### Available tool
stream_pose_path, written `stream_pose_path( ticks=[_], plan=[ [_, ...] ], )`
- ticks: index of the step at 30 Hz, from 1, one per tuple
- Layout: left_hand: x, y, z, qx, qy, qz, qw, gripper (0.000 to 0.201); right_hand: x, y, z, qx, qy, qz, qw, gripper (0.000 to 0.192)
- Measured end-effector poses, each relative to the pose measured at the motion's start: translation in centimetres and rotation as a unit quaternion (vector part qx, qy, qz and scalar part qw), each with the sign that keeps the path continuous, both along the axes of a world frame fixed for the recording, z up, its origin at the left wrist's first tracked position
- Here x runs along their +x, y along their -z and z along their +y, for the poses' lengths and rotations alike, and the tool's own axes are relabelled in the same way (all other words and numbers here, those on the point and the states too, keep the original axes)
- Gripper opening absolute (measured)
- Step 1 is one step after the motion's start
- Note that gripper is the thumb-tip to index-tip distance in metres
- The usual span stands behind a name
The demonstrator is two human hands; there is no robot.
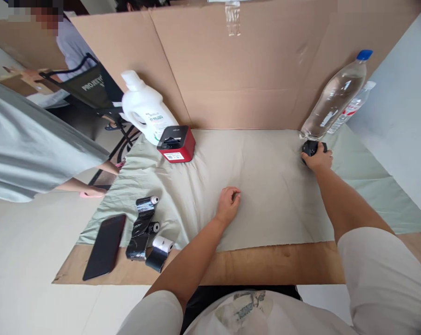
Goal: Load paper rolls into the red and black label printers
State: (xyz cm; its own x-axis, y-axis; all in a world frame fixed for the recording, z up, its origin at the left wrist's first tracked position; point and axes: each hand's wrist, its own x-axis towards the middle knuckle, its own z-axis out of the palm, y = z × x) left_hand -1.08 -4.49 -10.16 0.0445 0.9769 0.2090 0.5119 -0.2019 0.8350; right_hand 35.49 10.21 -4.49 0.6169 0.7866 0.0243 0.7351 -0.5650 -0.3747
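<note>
My right hand [319, 159] is closed around a small rounded black object [311, 148] at the back right of the cloth. My fingers cover part of it, and its exact kind is unclear. Directly behind stands a large clear bottle [337, 100] with a blue cap, tilted in view. My left hand [228, 204] rests on the middle of the cloth, fingers curled in, with nothing visible in it. Farther back on the left sits a red and black receipt printer [178, 144], close in front of a white jug [147, 109] with a handle.
A smaller clear bottle [353, 108] stands beside the large one. Rolls with black film [139, 237] and a dark phone [105, 246] lie front left. Cardboard [238, 74] walls the back of the cloth-covered table [262, 195]. People stand at the left, near a folding chair [88, 86].
</note>
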Motion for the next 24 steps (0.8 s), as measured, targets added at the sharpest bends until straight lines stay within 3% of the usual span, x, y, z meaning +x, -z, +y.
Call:
stream_pose_path(
  ticks=[3, 5, 9, 12, 14, 17, 20, 24],
  plan=[
    [0.0, -0.2, 0.1, -0.004, 0.006, 0.017, 1.000, 0.013, -1.7, 0.0, -1.4, 0.021, -0.037, 0.015, 0.999, 0.088],
    [0.1, -0.3, 0.2, -0.004, 0.013, 0.035, 0.999, 0.012, -3.9, 0.0, -2.8, 0.049, -0.106, 0.031, 0.993, 0.086],
    [0.2, -0.4, 0.2, -0.006, 0.022, 0.061, 0.998, 0.012, -10.5, 0.2, -7.5, 0.097, -0.295, 0.053, 0.949, 0.085],
    [-0.1, -0.4, 0.0, -0.003, 0.023, 0.044, 0.999, 0.015, -15.6, 0.8, -12.0, 0.097, -0.383, 0.054, 0.917, 0.082],
    [-0.5, -0.4, -0.2, 0.000, 0.024, 0.014, 1.000, 0.027, -18.3, 1.4, -14.5, 0.103, -0.392, 0.047, 0.913, 0.082],
    [-0.9, -0.2, -0.5, 0.018, 0.028, -0.020, 0.999, 0.038, -20.9, 2.5, -17.1, 0.125, -0.344, 0.044, 0.930, 0.083],
    [-1.0, 0.1, -0.5, 0.035, 0.023, -0.004, 0.999, 0.040, -22.2, 3.4, -18.9, 0.147, -0.317, 0.035, 0.936, 0.084],
    [-1.0, 0.2, -0.2, 0.027, 0.022, 0.027, 0.999, 0.039, -22.7, 4.3, -20.9, 0.151, -0.354, 0.003, 0.923, 0.080]
  ],
)
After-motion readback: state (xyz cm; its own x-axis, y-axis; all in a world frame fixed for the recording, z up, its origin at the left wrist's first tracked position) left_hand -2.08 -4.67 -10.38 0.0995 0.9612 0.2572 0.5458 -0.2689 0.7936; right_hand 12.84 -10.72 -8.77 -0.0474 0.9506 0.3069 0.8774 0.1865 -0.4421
